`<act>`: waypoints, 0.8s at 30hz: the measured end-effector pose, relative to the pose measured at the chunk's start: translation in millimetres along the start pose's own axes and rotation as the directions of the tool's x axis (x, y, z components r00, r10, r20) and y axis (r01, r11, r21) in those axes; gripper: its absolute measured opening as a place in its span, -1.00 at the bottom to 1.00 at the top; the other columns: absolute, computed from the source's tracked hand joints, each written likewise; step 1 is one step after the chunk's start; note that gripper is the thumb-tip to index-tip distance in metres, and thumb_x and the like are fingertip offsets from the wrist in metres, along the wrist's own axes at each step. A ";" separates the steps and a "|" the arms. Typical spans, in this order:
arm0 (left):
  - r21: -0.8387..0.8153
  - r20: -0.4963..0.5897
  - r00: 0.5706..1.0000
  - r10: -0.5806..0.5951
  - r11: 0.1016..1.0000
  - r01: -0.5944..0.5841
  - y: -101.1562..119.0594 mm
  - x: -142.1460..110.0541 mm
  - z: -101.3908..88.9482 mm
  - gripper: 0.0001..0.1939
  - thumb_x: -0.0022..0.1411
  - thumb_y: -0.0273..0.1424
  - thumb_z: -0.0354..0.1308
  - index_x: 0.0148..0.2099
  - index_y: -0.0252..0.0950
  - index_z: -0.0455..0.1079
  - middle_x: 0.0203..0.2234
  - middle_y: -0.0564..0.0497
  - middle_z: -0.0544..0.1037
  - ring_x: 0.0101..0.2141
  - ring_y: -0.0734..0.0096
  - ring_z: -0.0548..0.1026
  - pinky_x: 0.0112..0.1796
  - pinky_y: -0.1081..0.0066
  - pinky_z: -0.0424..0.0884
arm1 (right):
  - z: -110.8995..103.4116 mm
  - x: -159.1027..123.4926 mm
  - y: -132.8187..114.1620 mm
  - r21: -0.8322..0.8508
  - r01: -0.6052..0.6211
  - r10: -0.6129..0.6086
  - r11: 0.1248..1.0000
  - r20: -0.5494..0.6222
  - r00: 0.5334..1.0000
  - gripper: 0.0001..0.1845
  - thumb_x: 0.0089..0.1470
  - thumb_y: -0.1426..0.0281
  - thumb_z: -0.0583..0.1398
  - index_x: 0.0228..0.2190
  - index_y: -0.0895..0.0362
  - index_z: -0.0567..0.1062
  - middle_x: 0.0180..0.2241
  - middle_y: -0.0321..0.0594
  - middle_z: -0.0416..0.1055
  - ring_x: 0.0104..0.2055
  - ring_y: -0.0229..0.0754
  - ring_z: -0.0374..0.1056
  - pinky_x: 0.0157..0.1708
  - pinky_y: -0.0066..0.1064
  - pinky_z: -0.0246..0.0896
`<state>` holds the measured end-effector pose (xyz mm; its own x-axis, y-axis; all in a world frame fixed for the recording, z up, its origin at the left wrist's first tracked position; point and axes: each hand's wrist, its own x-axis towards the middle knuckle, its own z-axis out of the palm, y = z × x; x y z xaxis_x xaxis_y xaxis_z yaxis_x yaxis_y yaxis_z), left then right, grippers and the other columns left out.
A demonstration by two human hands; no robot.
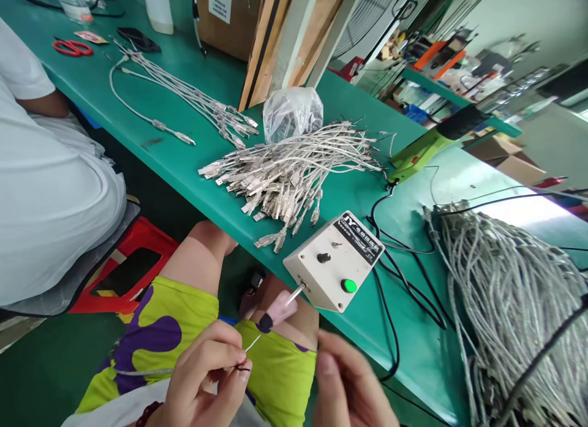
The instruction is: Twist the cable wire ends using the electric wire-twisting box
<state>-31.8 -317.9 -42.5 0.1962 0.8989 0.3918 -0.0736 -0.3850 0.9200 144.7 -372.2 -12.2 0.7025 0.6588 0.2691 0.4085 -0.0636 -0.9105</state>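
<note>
My left hand [206,375] is closed, pinching the stripped end of a grey cable [144,372]. A thin white wire [252,343] and a short black wire [242,369] stick out from its fingertips. Just beyond the white wire is the black tip of a pink-wrapped spindle [278,309], which comes out of a beige control box [335,261] with a knob and a lit green button. To the right, my right hand [351,381] is slightly blurred, its fingers bent, thumb and forefinger apart, with nothing visible between them.
A pile of USB cables [285,170] lies behind the box on the green table [193,176], near a clear plastic bag [294,113]. A green heat-gun-like tool [420,151] and a large cable bundle [519,292] are at the right. Red scissors [72,48] lie far left, near a seated person [50,170].
</note>
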 end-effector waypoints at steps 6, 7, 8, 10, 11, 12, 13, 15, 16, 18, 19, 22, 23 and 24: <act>0.054 0.080 0.997 0.019 0.998 -0.023 17.5 5.7 -0.9 -0.88 0.64 -0.50 0.16 0.03 -0.12 0.40 -0.33 0.07 0.55 -0.51 0.47 0.51 -0.46 0.51 0.53 | 22.1 -28.8 6.2 0.380 -0.586 0.298 0.716 0.593 0.748 -0.63 0.18 -0.01 0.56 -0.25 0.04 0.85 -0.60 -0.31 0.41 -0.55 -0.29 0.22 -0.50 -0.47 0.22; 0.057 0.096 0.995 0.021 0.998 -0.027 18.8 6.8 -0.4 -0.89 0.66 -0.48 0.15 0.03 -0.12 0.39 -0.33 0.07 0.56 -0.51 0.46 0.52 -0.47 0.52 0.53 | 23.5 -28.8 7.4 0.390 -0.640 0.321 0.662 0.624 0.712 -0.62 0.18 -0.01 0.57 -0.25 0.04 0.85 -0.58 -0.30 0.44 -0.52 -0.29 0.24 -0.46 -0.47 0.25; 0.065 0.113 0.993 0.029 0.997 -0.036 19.5 7.7 0.0 -0.90 0.68 -0.46 0.14 0.03 -0.11 0.39 -0.34 0.07 0.57 -0.50 0.45 0.54 -0.47 0.52 0.52 | 24.2 -28.3 8.2 0.395 -0.676 0.341 0.622 0.641 0.688 -0.63 0.17 0.00 0.58 -0.26 0.04 0.85 -0.56 -0.28 0.47 -0.51 -0.30 0.26 -0.44 -0.48 0.25; 0.098 0.137 0.990 0.022 0.995 -0.036 20.5 8.6 0.2 -0.91 0.71 -0.40 0.12 0.03 -0.10 0.38 -0.36 0.08 0.59 -0.49 0.43 0.59 -0.46 0.51 0.53 | 23.9 -26.7 8.7 0.395 -0.715 0.353 0.577 0.669 0.655 -0.65 0.17 0.03 0.60 -0.30 0.07 0.84 -0.54 -0.26 0.53 -0.51 -0.31 0.29 -0.43 -0.49 0.25; 0.109 0.151 0.988 0.017 0.993 -0.034 21.0 8.5 -0.3 -0.92 0.73 -0.36 0.11 0.03 -0.09 0.38 -0.39 0.09 0.60 -0.50 0.42 0.60 -0.45 0.51 0.54 | 23.5 -26.0 8.4 0.395 -0.727 0.356 0.562 0.678 0.643 -0.64 0.17 0.04 0.60 -0.31 0.08 0.83 -0.54 -0.24 0.55 -0.51 -0.30 0.31 -0.44 -0.47 0.27; 0.117 0.165 0.986 0.009 0.993 -0.028 21.7 8.0 -1.2 -0.90 0.75 -0.30 0.10 0.03 -0.09 0.39 -0.40 0.10 0.61 -0.51 0.42 0.61 -0.45 0.50 0.55 | 23.1 -25.5 7.9 0.392 -0.741 0.360 0.545 0.688 0.630 -0.63 0.16 0.03 0.61 -0.32 0.08 0.83 -0.53 -0.22 0.58 -0.51 -0.27 0.35 -0.44 -0.45 0.31; 0.122 0.170 0.985 -0.010 0.992 -0.011 22.5 7.5 -2.6 -0.87 0.76 -0.25 0.08 0.03 -0.08 0.39 -0.41 0.10 0.62 -0.52 0.43 0.61 -0.44 0.50 0.55 | 22.7 -25.3 7.4 0.389 -0.754 0.361 0.529 0.701 0.615 -0.62 0.15 0.02 0.61 -0.32 0.08 0.83 -0.53 -0.20 0.60 -0.52 -0.24 0.40 -0.43 -0.42 0.36; 0.122 0.190 0.981 -0.026 0.993 0.003 23.9 7.0 -5.9 -0.77 0.78 -0.15 0.02 0.03 -0.09 0.42 -0.41 0.10 0.65 -0.55 0.46 0.61 -0.44 0.51 0.56 | 22.2 -25.8 7.0 0.374 -0.785 0.362 0.495 0.732 0.577 -0.61 0.14 0.00 0.61 -0.31 0.07 0.84 -0.54 -0.18 0.63 -0.53 -0.18 0.47 -0.43 -0.36 0.42; 0.121 0.211 0.977 -0.022 0.993 -0.004 24.4 7.5 -7.6 -0.73 0.78 -0.13 0.00 0.02 -0.09 0.43 -0.41 0.10 0.66 -0.55 0.46 0.62 -0.42 0.51 0.57 | 21.9 -26.4 7.2 0.359 -0.803 0.365 0.476 0.750 0.552 -0.62 0.13 0.00 0.61 -0.30 0.05 0.84 -0.54 -0.18 0.63 -0.54 -0.17 0.49 -0.44 -0.35 0.43; 0.123 0.255 0.967 -0.015 0.992 -0.017 24.8 10.4 -9.9 -0.71 0.79 -0.13 -0.02 -0.01 -0.09 0.43 -0.43 0.12 0.67 -0.55 0.47 0.62 -0.41 0.51 0.56 | 21.3 -28.0 8.8 0.324 -0.835 0.374 0.446 0.779 0.502 -0.62 0.13 -0.02 0.61 -0.29 0.03 0.84 -0.53 -0.16 0.66 -0.54 -0.14 0.52 -0.43 -0.32 0.45; 0.117 0.275 0.961 -0.012 0.993 -0.021 24.6 12.5 -10.3 -0.71 0.79 -0.14 -0.01 -0.02 -0.09 0.42 -0.45 0.13 0.67 -0.54 0.46 0.62 -0.40 0.51 0.55 | 21.1 -28.6 9.8 0.310 -0.844 0.384 0.438 0.784 0.488 -0.61 0.13 -0.03 0.61 -0.29 0.02 0.85 -0.51 -0.14 0.68 -0.52 -0.13 0.54 -0.41 -0.31 0.45; 0.104 0.281 0.960 0.002 0.994 -0.032 22.5 16.5 -8.3 -0.72 0.79 -0.15 -0.01 -0.04 -0.09 0.40 -0.50 0.16 0.65 -0.59 0.49 0.58 -0.43 0.53 0.52 | 21.7 -28.2 12.1 0.294 -0.838 0.431 0.460 0.751 0.500 -0.60 0.09 -0.05 0.62 -0.31 0.00 0.85 -0.46 -0.12 0.70 -0.46 -0.10 0.57 -0.36 -0.30 0.48; 0.104 0.265 0.964 0.011 0.994 -0.040 21.2 16.2 -6.9 -0.72 0.79 -0.15 0.00 -0.04 -0.09 0.39 -0.51 0.17 0.64 -0.62 0.50 0.55 -0.45 0.53 0.51 | 22.4 -27.1 12.2 0.295 -0.826 0.441 0.480 0.733 0.518 -0.61 0.07 -0.05 0.62 -0.33 0.00 0.85 -0.47 -0.14 0.70 -0.45 -0.10 0.56 -0.36 -0.30 0.48; 0.113 0.243 0.970 0.017 0.993 -0.046 19.6 14.9 -5.4 -0.73 0.78 -0.15 0.01 -0.04 -0.09 0.40 -0.52 0.18 0.63 -0.64 0.50 0.52 -0.46 0.52 0.50 | 23.1 -25.8 11.9 0.296 -0.811 0.449 0.504 0.712 0.539 -0.62 0.06 -0.05 0.62 -0.34 -0.01 0.85 -0.47 -0.14 0.69 -0.45 -0.10 0.55 -0.36 -0.31 0.48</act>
<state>-35.6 -310.9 -18.6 0.4270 0.8143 0.3932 0.0284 -0.4467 0.8943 117.9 -372.7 -37.2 0.1472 0.8608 -0.4871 -0.5365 -0.3442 -0.7705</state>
